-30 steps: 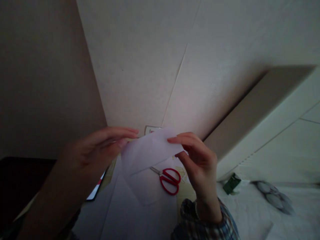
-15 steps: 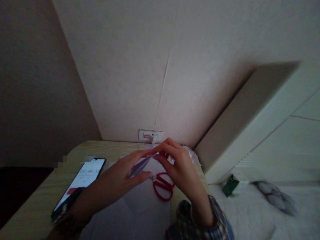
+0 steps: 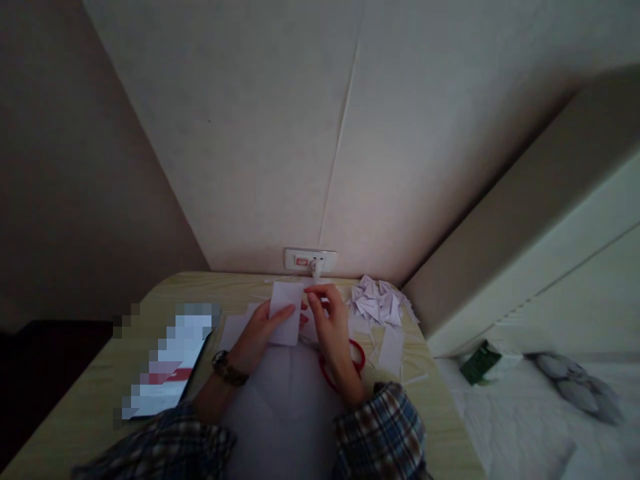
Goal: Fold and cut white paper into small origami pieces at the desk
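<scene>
My left hand [image 3: 259, 338] is closed on a folded piece of white paper [image 3: 286, 320], thumb across its front and fingertips showing past its right edge. The paper stands upright as a narrow rectangle above the table. Just off its upper right edge is my right hand [image 3: 327, 320], fingers bent and apart, with nothing visible in them. Red-handled scissors [image 3: 357, 357] lie under my right wrist, partly hidden by it. Beneath both hands a large white sheet [image 3: 285, 413] covers the near part of the table.
A pile of folded paper pieces [image 3: 377, 300] sits at the back right, with paper strips [image 3: 391, 350] before it. On the left lies a phone [image 3: 173, 370], its screen lit. A wall socket [image 3: 310, 259] holds a plug. Right of the table is a green box [image 3: 481, 363].
The paper, earlier tilted and part-open between both hands, is now flat and upright in my left hand. My right hand has come away from it and lowered. The view has shifted.
</scene>
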Demonstrator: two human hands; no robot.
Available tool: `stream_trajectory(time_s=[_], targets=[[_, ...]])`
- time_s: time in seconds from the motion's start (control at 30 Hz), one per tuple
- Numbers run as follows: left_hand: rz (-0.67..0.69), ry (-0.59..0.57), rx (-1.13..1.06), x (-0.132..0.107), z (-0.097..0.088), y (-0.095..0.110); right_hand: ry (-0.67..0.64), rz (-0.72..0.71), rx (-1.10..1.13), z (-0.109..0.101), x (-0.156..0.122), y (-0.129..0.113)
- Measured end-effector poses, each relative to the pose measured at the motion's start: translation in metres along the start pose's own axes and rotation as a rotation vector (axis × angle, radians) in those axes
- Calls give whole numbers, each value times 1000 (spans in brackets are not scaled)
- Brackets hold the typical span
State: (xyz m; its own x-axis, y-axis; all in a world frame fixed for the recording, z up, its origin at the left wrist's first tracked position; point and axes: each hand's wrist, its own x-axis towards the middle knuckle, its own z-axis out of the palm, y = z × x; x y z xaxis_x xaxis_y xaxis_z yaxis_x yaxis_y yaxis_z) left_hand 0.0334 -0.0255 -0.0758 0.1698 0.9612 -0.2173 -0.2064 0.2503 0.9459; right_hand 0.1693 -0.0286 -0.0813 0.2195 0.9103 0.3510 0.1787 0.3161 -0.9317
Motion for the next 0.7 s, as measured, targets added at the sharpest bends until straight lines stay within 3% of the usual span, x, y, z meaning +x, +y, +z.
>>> stream_trajectory(time_s=[0.2, 0.4, 0.7], targets=[[-7, 40, 9, 10, -2, -7, 52, 38, 48, 16, 5, 15], [34, 42, 103, 13, -4, -6, 52, 69, 66, 13, 2, 21], [200, 61, 254, 14, -9, -7, 62, 70, 32, 8, -3, 16]])
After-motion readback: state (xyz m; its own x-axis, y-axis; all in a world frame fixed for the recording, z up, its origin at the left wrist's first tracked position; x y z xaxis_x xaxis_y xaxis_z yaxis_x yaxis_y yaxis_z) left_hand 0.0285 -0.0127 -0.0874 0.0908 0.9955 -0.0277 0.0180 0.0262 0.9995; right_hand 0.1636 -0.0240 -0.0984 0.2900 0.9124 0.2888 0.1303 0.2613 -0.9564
